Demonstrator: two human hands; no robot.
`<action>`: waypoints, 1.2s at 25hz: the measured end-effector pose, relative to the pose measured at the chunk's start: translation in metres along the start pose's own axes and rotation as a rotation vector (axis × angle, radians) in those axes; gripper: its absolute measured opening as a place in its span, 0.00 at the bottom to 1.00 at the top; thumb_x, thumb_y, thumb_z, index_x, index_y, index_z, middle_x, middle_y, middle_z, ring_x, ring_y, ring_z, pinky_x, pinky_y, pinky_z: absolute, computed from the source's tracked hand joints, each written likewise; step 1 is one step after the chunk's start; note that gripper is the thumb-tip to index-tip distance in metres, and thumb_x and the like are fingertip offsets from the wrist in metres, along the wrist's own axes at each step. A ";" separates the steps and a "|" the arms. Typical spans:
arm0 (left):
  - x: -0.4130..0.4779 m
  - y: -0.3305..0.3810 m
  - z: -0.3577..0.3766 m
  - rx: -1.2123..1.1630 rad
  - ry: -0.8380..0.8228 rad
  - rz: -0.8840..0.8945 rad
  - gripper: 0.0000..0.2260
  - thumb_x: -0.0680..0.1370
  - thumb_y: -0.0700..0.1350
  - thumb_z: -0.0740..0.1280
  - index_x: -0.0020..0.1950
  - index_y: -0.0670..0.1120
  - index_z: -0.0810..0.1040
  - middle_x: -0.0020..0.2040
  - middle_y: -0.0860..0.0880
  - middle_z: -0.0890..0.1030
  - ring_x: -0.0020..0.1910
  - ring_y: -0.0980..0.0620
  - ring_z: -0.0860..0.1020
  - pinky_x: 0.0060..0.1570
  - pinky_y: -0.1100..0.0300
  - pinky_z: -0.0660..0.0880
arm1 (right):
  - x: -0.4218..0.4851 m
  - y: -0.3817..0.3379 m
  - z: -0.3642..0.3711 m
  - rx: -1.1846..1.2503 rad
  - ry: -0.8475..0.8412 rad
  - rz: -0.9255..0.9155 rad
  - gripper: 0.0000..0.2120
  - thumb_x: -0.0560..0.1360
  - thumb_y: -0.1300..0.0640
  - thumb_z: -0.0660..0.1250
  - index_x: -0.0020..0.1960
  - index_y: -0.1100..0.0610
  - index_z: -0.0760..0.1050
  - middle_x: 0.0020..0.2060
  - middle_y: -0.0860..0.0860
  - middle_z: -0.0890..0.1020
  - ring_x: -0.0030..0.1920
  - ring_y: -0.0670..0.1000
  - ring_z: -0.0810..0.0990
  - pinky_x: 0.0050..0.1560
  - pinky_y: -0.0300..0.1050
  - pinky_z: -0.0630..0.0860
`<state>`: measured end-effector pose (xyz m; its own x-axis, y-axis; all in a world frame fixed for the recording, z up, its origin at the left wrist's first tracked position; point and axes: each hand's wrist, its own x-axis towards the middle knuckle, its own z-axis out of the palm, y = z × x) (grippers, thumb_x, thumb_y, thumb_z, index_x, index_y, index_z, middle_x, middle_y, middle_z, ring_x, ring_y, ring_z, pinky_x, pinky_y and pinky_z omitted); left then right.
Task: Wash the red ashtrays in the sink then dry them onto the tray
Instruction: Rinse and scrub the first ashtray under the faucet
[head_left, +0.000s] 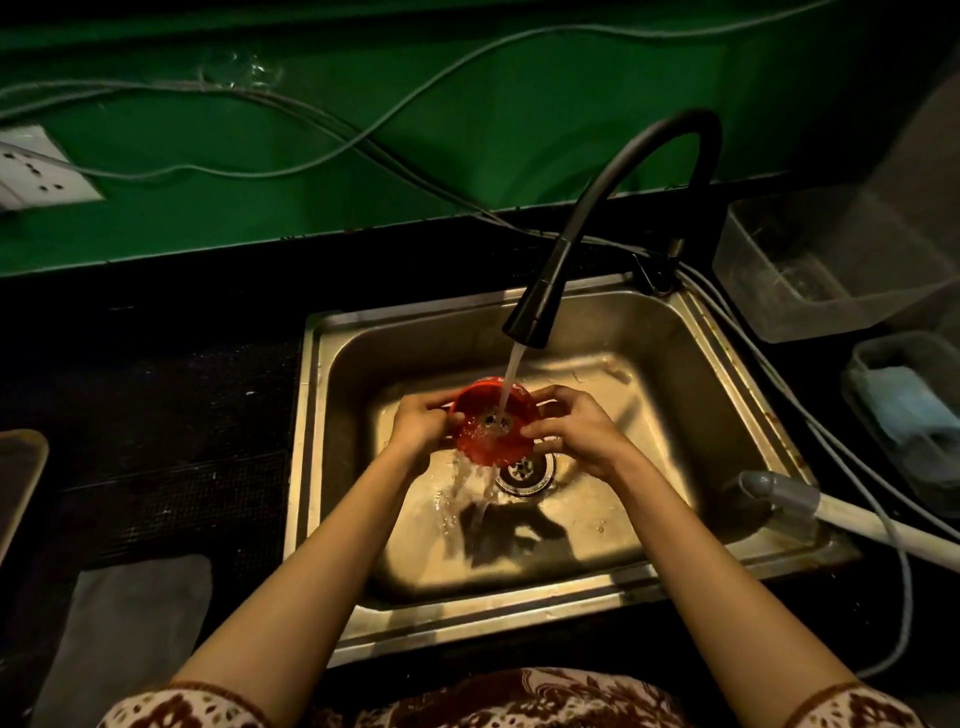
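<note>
Red ashtray (491, 421), one, round, no long axis: held over the steel sink (467, 618) near its drain (524, 473), hollow side tilted up toward me, under the black tap (535, 306)'s stream. My left hand (421, 423) grips its left rim; my right hand (576, 431) pinches its right rim.

The sink (665, 338) is at frame centre, and the faucet (537, 306) rises from its upper right corner. The ashtray (480, 439) is under the spout, just above the drain (524, 474), held between left hand (421, 423) and right hand (584, 436). A tub (810, 280) lies to the upper right of the sink.
</note>
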<state>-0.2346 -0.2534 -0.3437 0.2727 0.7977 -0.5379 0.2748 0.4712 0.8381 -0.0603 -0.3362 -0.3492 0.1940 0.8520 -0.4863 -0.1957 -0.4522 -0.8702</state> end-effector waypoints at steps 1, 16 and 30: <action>-0.001 0.000 0.002 -0.030 -0.005 -0.020 0.18 0.77 0.29 0.59 0.62 0.43 0.78 0.47 0.44 0.81 0.43 0.47 0.79 0.38 0.56 0.79 | 0.000 0.000 0.002 -0.064 0.038 -0.044 0.18 0.67 0.74 0.70 0.51 0.57 0.74 0.47 0.57 0.80 0.47 0.56 0.82 0.45 0.53 0.81; -0.007 0.012 0.002 -0.594 -0.243 -0.386 0.08 0.76 0.30 0.60 0.55 0.34 0.70 0.53 0.34 0.73 0.52 0.38 0.75 0.58 0.42 0.71 | -0.015 -0.010 -0.006 -0.267 0.006 -0.383 0.23 0.65 0.77 0.69 0.48 0.51 0.77 0.62 0.51 0.71 0.60 0.48 0.75 0.57 0.45 0.78; -0.002 0.011 -0.009 -0.251 -0.227 -0.117 0.20 0.72 0.28 0.64 0.62 0.41 0.76 0.51 0.43 0.80 0.49 0.45 0.78 0.44 0.57 0.77 | 0.005 0.004 0.004 0.189 0.108 0.068 0.07 0.76 0.67 0.61 0.52 0.66 0.76 0.41 0.61 0.81 0.40 0.57 0.80 0.41 0.52 0.76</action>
<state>-0.2410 -0.2469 -0.3327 0.4587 0.6417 -0.6147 0.0892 0.6550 0.7504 -0.0637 -0.3331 -0.3546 0.2740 0.7835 -0.5578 -0.3865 -0.4414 -0.8098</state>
